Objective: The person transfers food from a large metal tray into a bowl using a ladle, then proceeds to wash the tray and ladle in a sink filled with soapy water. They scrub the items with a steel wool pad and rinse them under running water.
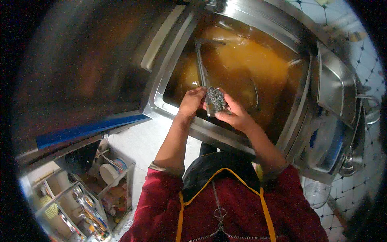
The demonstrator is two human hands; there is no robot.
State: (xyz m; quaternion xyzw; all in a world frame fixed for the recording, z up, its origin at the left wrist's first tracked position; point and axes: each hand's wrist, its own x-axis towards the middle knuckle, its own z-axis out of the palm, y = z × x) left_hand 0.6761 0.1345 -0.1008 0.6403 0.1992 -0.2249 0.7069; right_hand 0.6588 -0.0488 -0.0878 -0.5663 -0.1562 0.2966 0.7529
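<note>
A long, thin metal utensil (pixel 200 65) slants over the brown, murky water (pixel 254 63) of a large stainless steel sink (pixel 161 106). Its far end is hard to make out against the water, so its exact kind is unclear. My left hand (pixel 192 102) grips the near part of its handle. Pressed against that same part is a stainless steel wire scrubber (pixel 216 98), which my right hand (pixel 237 115) holds in its fingers. Both hands are above the near rim of the sink. A thin curved edge shows in the water right of my hands.
On the right, a steel pan (pixel 337 84) leans beside the sink, above a clear plastic container (pixel 323 145). At lower left stands an open rack (pixel 118 175) with a white tub (pixel 108 174) and trays of utensils (pixel 87 205). A blue-edged counter (pixel 93 130) adjoins the sink's left side.
</note>
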